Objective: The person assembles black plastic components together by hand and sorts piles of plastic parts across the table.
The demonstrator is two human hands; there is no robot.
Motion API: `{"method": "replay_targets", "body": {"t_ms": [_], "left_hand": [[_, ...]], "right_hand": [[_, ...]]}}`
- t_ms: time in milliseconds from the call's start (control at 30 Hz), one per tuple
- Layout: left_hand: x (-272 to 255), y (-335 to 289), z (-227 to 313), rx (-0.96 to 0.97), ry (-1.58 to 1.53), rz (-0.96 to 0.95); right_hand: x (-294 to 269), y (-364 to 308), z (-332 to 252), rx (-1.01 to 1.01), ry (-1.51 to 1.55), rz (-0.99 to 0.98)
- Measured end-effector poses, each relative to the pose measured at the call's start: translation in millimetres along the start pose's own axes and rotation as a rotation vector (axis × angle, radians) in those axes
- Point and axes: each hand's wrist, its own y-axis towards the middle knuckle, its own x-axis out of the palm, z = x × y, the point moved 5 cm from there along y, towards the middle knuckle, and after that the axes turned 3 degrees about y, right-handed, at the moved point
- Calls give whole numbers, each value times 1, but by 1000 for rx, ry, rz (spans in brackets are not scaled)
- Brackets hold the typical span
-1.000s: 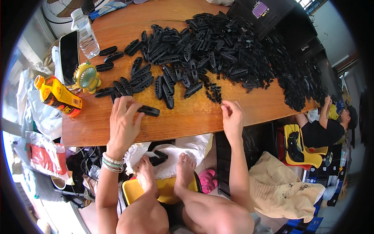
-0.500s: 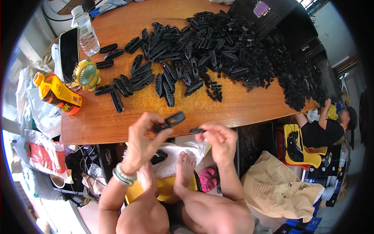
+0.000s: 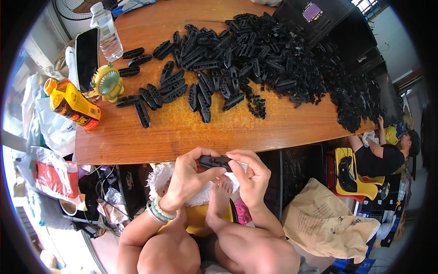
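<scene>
An elongated black plastic part is held just in front of the table's near edge, above my lap. My left hand grips it between thumb and fingers, with the thumb along its lower side. At its right end, my right hand pinches it with thumb and forefinger. Whether a small black piece is still between those right fingers is hidden. Beyond my hands, several similar long black parts lie on the wooden table. Next to them sits a small cluster of tiny black pieces.
A large heap of black parts spreads to black bins at the back right. At left stand an orange-yellow bottle, a small fan, a phone and a clear bottle. Another person sits at right.
My hands have come together and lower, toward me. The small black piece in my right fingers has been brought to the long part, which was apart from it before.
</scene>
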Motion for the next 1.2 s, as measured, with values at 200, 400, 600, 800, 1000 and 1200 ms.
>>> {"method": "replay_targets", "body": {"t_ms": [200, 400, 600, 800, 1000, 1200], "left_hand": [[-1, -1, 3, 30, 36, 6], [-1, -1, 3, 29, 33, -13], [3, 7, -11, 77, 9, -112], [-3, 8, 18, 381, 725, 53], [-48, 51, 53, 754, 1045, 398], [-18, 86, 27, 531, 1373, 410]], "right_hand": [[3, -1, -14, -364, -401, 4], [1, -6, 18, 207, -49, -80], [-11, -7, 31, 262, 6, -124], [-48, -12, 59, 565, -14, -305], [-49, 11, 42, 239, -264, -139], [-43, 94, 26, -390, -766, 195]]}}
